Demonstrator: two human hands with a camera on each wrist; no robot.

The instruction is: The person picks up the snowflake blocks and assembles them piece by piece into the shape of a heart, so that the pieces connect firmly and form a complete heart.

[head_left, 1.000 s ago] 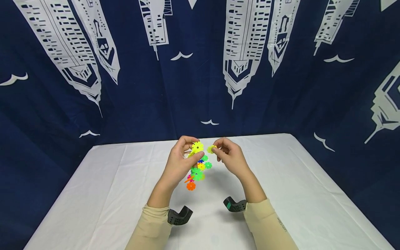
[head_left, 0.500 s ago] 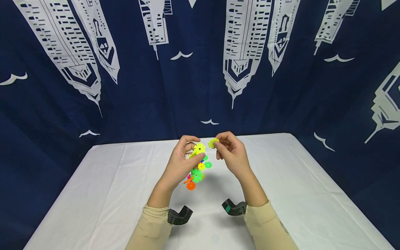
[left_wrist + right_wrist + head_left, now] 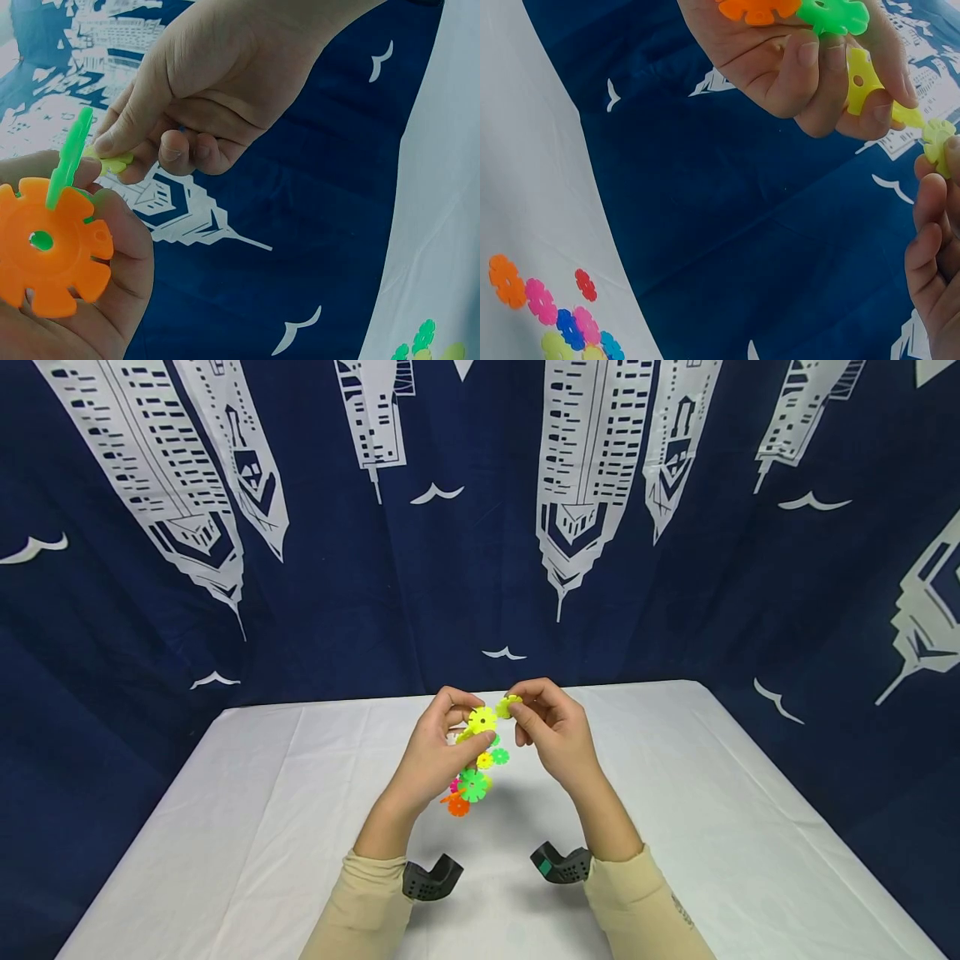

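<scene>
Facing the head camera with its round notched side, a bright yellow disc is gripped by the left hand, while the right hand pinches a second yellow disc, tilted, just to the right of the first and slightly farther; whether their rims touch, I cannot tell. Closer to the left palm than the bright yellow disc, a smooth, plastic-looking orange disc carries a green disc edgewise, and below, small colourful discs lie on white cloth.
</scene>
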